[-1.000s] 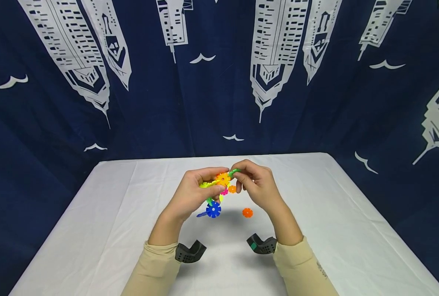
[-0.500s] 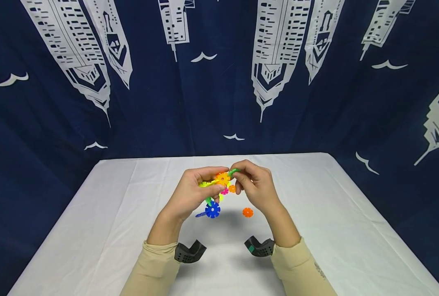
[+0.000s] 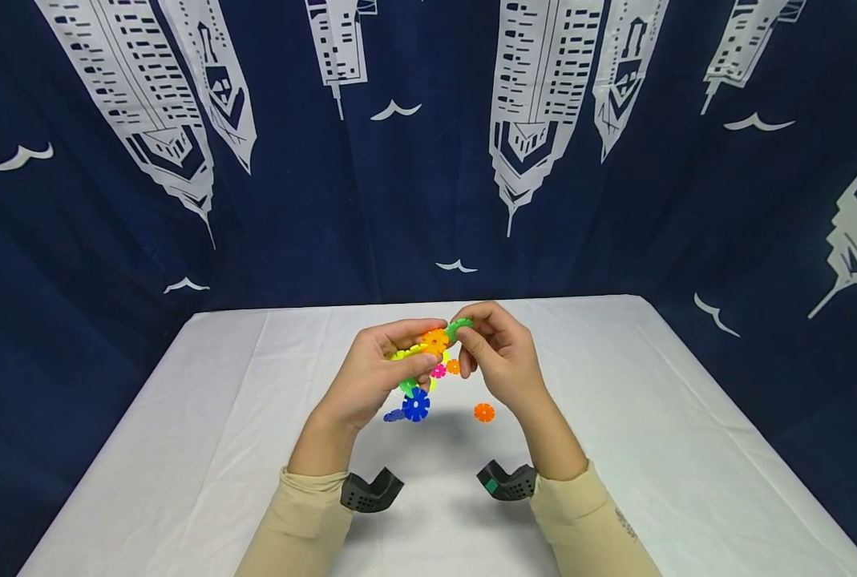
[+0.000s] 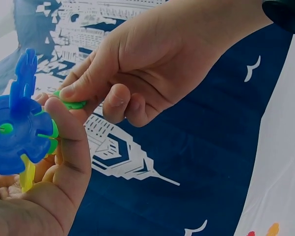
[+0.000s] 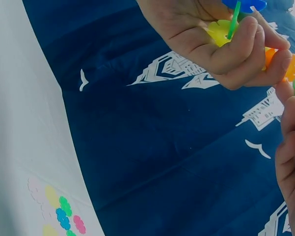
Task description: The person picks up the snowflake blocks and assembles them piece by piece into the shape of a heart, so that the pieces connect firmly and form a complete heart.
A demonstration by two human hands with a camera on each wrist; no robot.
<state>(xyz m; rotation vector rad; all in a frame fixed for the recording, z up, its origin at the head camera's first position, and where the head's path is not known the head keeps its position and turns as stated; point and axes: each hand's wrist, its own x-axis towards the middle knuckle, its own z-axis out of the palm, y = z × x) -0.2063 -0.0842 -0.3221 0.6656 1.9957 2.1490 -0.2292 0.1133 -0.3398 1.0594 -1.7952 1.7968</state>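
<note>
My left hand point(image 3: 370, 373) grips a joined cluster of notched plastic discs between thumb and fingers, above the table. Orange point(image 3: 435, 341) and yellow discs point(image 3: 408, 352) show at its fingertips. Below the hand hang a blue disc point(image 3: 417, 405) and a second blue disc point(image 3: 394, 415) set at an angle to it. With thumb and index finger, my right hand point(image 3: 503, 353) pinches a green disc point(image 3: 460, 327) right at the orange disc's edge. The left wrist view shows the blue disc point(image 4: 19, 135) close up, with a yellow disc point(image 4: 27, 177) partly hidden by the palm.
A loose orange disc point(image 3: 483, 412) lies on the white tablecloth point(image 3: 183, 465). Pink point(image 3: 438, 371) and orange discs point(image 3: 454, 366) lie beyond the hands, partly covered. A dark blue printed curtain point(image 3: 428, 192) hangs behind the table. Each wrist wears a black device point(image 3: 372, 490).
My right hand has risen slightly with the green disc, whose face now shows more. The orange and blue discs of the cluster have tilted and shifted up a little. My left hand stays nearly still.
</note>
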